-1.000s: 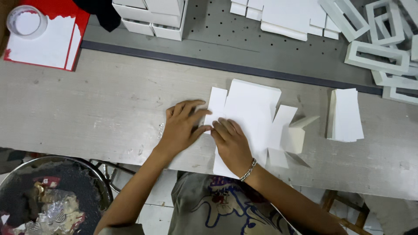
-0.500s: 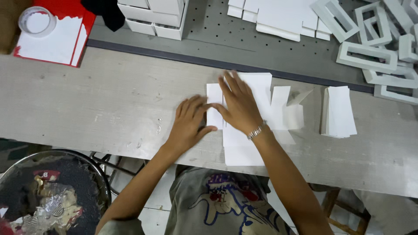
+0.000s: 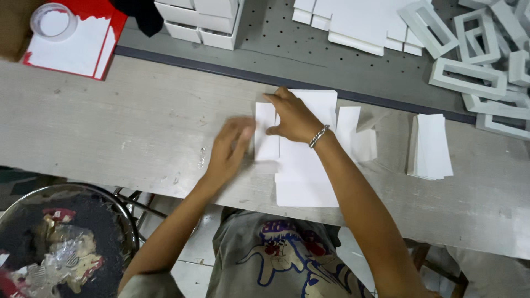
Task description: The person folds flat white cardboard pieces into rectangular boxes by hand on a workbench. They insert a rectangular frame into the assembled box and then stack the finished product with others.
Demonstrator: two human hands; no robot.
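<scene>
A flat white cardboard box blank (image 3: pixel 305 171) with side flaps lies on the pale wooden table (image 3: pixel 110 132), its near edge hanging over the table's front. My right hand (image 3: pixel 292 117), with a metal bracelet on the wrist, presses flat on the blank's far left part, fingers spread. My left hand (image 3: pixel 231 148) is blurred, resting at the blank's left flap with fingers apart. Neither hand grips anything.
A stack of white cards (image 3: pixel 432 146) lies to the right. White frame-shaped pieces (image 3: pixel 469 77) and white boxes (image 3: pixel 201 22) sit on the grey perforated board behind. A red-and-white sheet with a tape roll (image 3: pixel 53 21) is at far left. A round metal bin (image 3: pixel 61 243) stands below.
My right hand has slid farther up the blank toward its far edge. My left hand has shifted slightly left along the left flap. The view has drifted.
</scene>
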